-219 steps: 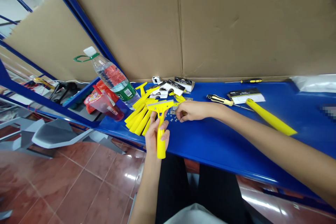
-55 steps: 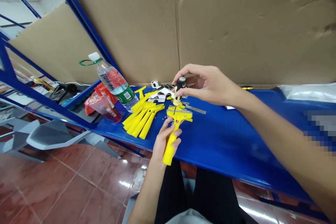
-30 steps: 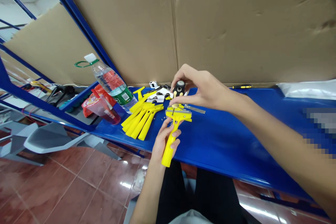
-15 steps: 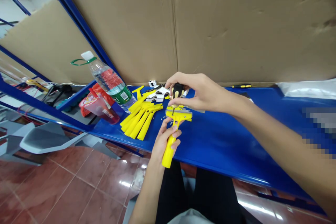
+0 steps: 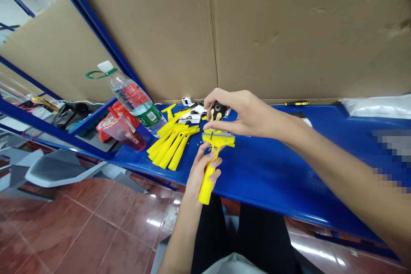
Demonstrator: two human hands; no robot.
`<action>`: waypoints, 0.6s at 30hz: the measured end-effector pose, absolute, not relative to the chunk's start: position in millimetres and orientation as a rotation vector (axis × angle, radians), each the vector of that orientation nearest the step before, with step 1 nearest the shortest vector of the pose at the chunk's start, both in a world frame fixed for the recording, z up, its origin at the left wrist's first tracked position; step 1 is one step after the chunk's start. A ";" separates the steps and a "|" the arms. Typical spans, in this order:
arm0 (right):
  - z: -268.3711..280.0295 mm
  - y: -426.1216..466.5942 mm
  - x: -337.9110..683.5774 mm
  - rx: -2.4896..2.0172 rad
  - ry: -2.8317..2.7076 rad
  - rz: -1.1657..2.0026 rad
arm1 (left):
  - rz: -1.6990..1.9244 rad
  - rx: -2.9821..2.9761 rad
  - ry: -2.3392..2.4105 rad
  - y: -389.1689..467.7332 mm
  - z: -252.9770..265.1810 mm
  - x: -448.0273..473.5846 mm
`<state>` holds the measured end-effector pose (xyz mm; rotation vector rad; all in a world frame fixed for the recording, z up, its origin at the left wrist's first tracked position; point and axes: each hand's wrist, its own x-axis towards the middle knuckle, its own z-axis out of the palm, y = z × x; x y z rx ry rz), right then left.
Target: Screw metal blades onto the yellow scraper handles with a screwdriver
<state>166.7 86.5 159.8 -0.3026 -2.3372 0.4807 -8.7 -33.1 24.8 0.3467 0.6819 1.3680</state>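
My left hand (image 5: 203, 168) is closed around the neck of a yellow scraper (image 5: 207, 186), its wide head pointing up and away from me. A grey metal strip lies along that head, with a screw visible at its right side. Above it, my right hand (image 5: 237, 111) grips a screwdriver (image 5: 218, 112) by its black and cream handle. The shaft points down at the left part of the scraper head; whether the tip sits in a screw I cannot tell. Several yellow scraper handles (image 5: 175, 147) lie fanned out left of my hands.
A large water bottle (image 5: 138, 102) and a red drink cup (image 5: 126, 132) stand on the blue table (image 5: 272, 171) at left. Small screws (image 5: 208, 147) and white pieces (image 5: 192, 115) lie behind the scraper. Another screwdriver (image 5: 297, 103) rests by the cardboard wall (image 5: 289, 30).
The screwdriver handle has tilted a little, so its end cap now shows more toward me. My left hand and the scraper stay nearly where they were.
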 end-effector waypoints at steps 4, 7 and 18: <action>162.3 81.7 166.1 -0.287 -2.357 0.553 | 1.383 0.332 0.692 -31.5 24.1 -8.6; 165.4 79.2 166.1 -0.282 -2.373 0.627 | 1.392 0.317 0.704 -30.7 25.1 -7.7; 172.1 69.0 166.3 -0.318 -2.452 0.538 | 1.418 0.318 0.743 -30.9 26.4 -5.4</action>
